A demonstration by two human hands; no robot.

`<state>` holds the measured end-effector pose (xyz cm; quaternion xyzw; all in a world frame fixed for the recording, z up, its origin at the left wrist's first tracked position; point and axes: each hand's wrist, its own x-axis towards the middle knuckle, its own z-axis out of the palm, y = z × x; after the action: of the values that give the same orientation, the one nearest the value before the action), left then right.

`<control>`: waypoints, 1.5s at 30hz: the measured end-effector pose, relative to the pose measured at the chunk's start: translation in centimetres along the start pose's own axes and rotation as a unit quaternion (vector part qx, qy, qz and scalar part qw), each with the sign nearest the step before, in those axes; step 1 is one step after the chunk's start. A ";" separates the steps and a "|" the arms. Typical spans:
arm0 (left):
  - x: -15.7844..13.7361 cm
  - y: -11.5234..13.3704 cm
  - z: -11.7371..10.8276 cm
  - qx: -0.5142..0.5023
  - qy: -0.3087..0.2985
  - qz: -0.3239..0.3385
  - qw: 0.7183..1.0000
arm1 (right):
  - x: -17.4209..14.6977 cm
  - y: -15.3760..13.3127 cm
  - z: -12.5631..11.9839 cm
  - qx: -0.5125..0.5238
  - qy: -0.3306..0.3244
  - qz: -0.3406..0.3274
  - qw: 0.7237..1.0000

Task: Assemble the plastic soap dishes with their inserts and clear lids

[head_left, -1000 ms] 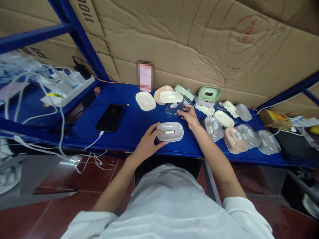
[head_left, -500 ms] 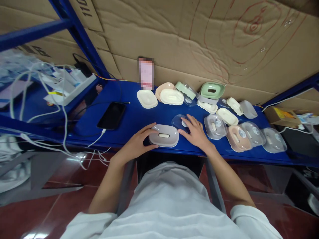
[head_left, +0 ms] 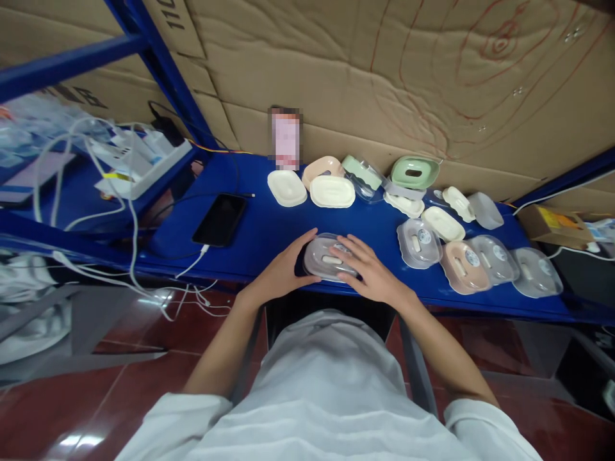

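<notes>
A light grey soap box (head_left: 319,259) lies at the table's front edge, between my two hands, with a clear lid (head_left: 331,242) over it. My left hand (head_left: 284,269) curves round its left end, thumb at the near side and fingers at the far side. My right hand (head_left: 368,269) grips the lid from the right, its fingers across the top and partly hiding it. A pale oval piece shows through the lid, in the middle of the box. Whether the lid sits fully down on the rim I cannot tell.
Several lidded soap boxes (head_left: 466,269) stand to the right. Cream trays (head_left: 332,192) and a green soap box part (head_left: 414,173) lie along the back. A black phone (head_left: 220,219) with a white cable is on the left. Cardboard (head_left: 336,77) walls the back.
My right hand has brought the clear lid left, from beside the grey soap box to on top of it. My left hand has stayed round the box's left end.
</notes>
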<state>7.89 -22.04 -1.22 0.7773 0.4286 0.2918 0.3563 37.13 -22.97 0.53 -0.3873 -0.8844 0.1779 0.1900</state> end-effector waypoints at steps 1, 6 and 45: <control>0.0 -0.2 0.1 0.001 0.002 0.003 1.000 | 0.4 -0.4 0.2 -0.016 -0.008 -0.017 1.000; -0.1 -0.7 0.2 0.017 0.007 0.026 1.000 | 1.7 -1.1 0.9 -0.088 -0.019 -0.072 0.993; -2.0 0.6 2.2 0.303 0.179 0.076 0.933 | -13.7 3.1 -2.1 -0.346 0.256 0.394 0.812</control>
<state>8.88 -24.71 -2.28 0.8133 0.4930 0.3088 -0.0017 48.60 -30.96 -1.82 -0.7741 -0.5789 -0.1857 0.1765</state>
